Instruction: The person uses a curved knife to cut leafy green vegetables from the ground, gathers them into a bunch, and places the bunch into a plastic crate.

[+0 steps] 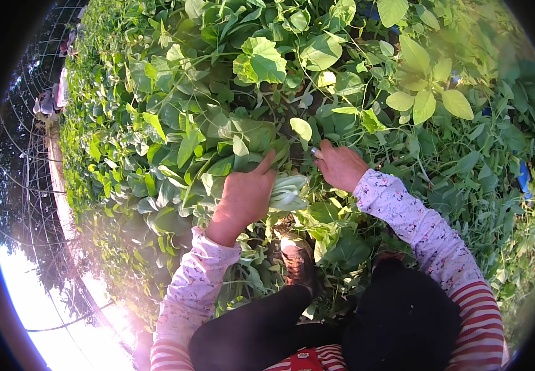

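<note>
My left hand [248,195] is closed around a bunch of leafy greens, its index finger stretched out toward the plants ahead. The pale cut stem ends [289,193] of that bunch stick out to the right of the fist, while its leaves spread to the left among the standing foliage. My right hand [341,168] grips a small tool, probably a knife, just right of the stems. Only a short light handle with a shiny metal collar [315,151] shows; the blade cannot be made out. A pale rounded leaf [301,128] stands just beyond the tool.
Dense leafy plants [165,111] surround both hands. A taller plant [422,90] rises at upper right. My brown laced shoe [297,259] stands among leaves below the hands. Wire mesh [26,176] runs along the left edge. Blue material [523,178] shows through foliage at right.
</note>
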Available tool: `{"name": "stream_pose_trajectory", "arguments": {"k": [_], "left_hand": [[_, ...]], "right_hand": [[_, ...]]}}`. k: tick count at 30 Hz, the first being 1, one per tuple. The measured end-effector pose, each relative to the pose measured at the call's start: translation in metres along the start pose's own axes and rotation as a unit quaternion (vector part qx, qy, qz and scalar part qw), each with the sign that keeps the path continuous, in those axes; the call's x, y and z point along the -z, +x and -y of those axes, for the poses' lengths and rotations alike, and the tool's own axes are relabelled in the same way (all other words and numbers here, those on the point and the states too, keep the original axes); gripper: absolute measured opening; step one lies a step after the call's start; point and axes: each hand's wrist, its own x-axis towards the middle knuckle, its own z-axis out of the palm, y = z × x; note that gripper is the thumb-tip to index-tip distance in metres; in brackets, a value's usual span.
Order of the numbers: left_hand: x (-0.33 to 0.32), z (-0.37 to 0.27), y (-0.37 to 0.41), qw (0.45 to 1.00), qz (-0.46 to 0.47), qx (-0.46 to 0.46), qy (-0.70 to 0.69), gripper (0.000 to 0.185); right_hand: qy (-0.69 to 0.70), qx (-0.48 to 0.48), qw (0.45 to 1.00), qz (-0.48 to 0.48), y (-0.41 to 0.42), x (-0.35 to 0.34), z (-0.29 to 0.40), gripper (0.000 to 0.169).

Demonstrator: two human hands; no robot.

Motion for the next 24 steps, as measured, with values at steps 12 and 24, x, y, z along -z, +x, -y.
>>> {"name": "stream_pose_trajectory", "arguments": {"k": [12, 24], "left_hand": [[0.003, 0.007, 0.017, 0.99, 0.069, 0.108, 0.06, 0.032], [0.013, 0.021, 0.017, 0.979, 0.107, 0.163, 0.053, 0.026]], "right_hand": [[0.052, 0.014, 0.998, 0.037, 0.02, -0.01, -0.009, 0.037], [-0.01, 0.042, 0.985, 0.165, 0.001, -0.023, -0.017, 0.036]]}}
